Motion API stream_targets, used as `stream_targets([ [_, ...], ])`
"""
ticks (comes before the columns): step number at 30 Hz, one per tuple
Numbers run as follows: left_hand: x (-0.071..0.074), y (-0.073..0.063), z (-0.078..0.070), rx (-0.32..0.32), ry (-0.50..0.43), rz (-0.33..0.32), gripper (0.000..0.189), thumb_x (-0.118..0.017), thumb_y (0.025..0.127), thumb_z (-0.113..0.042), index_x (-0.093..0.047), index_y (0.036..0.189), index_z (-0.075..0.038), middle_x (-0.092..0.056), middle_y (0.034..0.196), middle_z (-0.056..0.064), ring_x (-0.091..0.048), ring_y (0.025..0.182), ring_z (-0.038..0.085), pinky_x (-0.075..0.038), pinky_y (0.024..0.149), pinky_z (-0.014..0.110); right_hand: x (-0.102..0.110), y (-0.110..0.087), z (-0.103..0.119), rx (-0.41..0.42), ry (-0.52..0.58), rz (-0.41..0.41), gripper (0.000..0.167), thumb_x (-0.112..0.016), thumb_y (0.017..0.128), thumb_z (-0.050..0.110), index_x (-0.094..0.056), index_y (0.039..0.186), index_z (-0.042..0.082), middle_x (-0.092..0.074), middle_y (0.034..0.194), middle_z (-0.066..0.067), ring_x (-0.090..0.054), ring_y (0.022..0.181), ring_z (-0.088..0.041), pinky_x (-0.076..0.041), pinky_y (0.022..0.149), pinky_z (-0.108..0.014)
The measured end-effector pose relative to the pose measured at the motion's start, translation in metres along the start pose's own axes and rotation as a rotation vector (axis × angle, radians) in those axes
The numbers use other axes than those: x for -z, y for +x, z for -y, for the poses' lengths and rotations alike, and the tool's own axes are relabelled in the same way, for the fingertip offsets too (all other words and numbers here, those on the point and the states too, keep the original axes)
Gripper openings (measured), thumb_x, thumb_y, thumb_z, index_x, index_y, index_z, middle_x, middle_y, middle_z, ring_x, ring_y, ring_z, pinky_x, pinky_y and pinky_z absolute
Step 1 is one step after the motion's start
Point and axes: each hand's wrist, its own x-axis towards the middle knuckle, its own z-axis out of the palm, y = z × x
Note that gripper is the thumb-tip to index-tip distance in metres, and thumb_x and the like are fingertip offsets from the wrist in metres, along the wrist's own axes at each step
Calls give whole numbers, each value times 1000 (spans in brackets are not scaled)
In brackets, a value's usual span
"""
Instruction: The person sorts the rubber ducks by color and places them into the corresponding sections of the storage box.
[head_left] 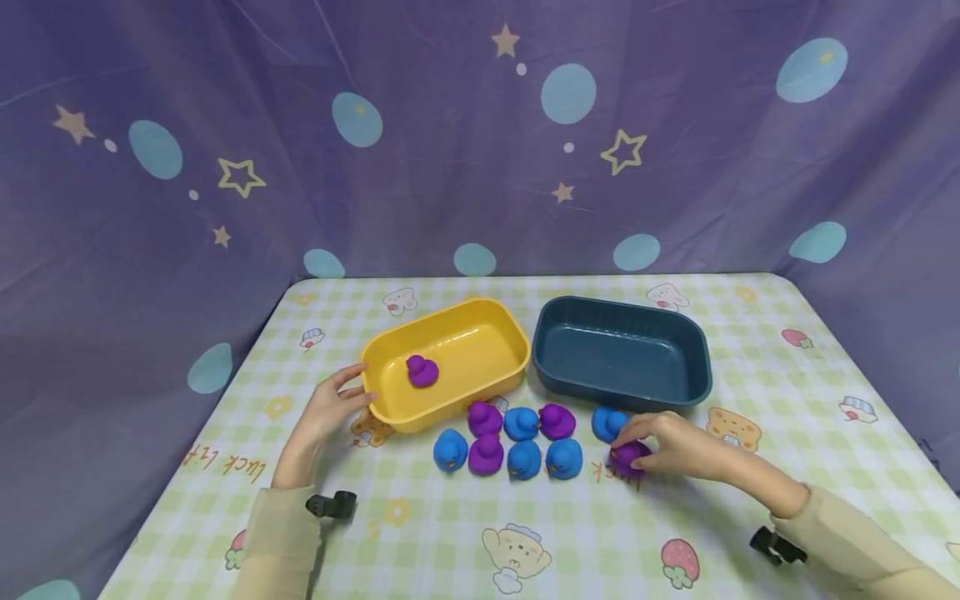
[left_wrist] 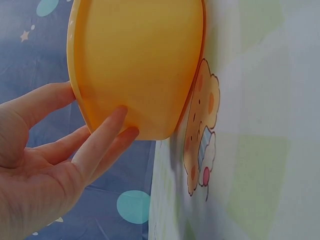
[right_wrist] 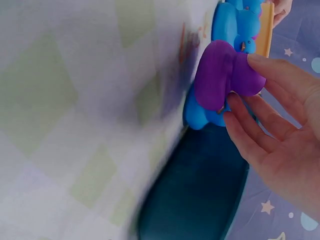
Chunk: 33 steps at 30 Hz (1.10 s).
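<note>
A purple toy duck (head_left: 628,459) is pinched between the thumb and fingers of my right hand (head_left: 671,446), at the right end of the duck group. The right wrist view shows the thumb against the head of that duck (right_wrist: 216,75), with other fingers at its far side. Just behind it sits a blue toy duck (head_left: 609,423), partly covered by the hand. My left hand (head_left: 333,408) touches the left end of the yellow bin (head_left: 442,408) with loosely extended fingers, which lie against the outer wall in the left wrist view. Inside the bin is one purple duck (head_left: 423,372).
A dark teal bin (head_left: 622,392) stands to the right of the yellow one. In front of the bins, several blue and purple ducks (head_left: 524,459) form two loose rows. A checked, printed cloth (head_left: 420,542) covers the table, and a purple curtain (head_left: 450,200) hangs behind.
</note>
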Motion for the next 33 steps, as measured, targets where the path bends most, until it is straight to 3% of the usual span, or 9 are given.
stream_targets([
  [13, 0, 1, 1, 2, 17, -2, 62, -60, 82, -11, -29, 136, -1, -23, 142, 20, -41, 118, 36, -37, 95, 41, 15, 12, 12, -9, -16, -31, 23, -70, 73, 7, -68, 96, 10, -64, 96, 1, -59, 90, -15, -52, 72, -30],
  [33, 1, 0, 0, 16, 18, 0, 64, -60, 82, -12, -29, 136, -1, -23, 142, 20, -40, 119, 36, -37, 95, 40, 29, 53, 19, 18, 42, -61, 25, -68, 76, 10, -67, 101, 10, -63, 100, 2, -58, 90, -11, -51, 75, -30],
])
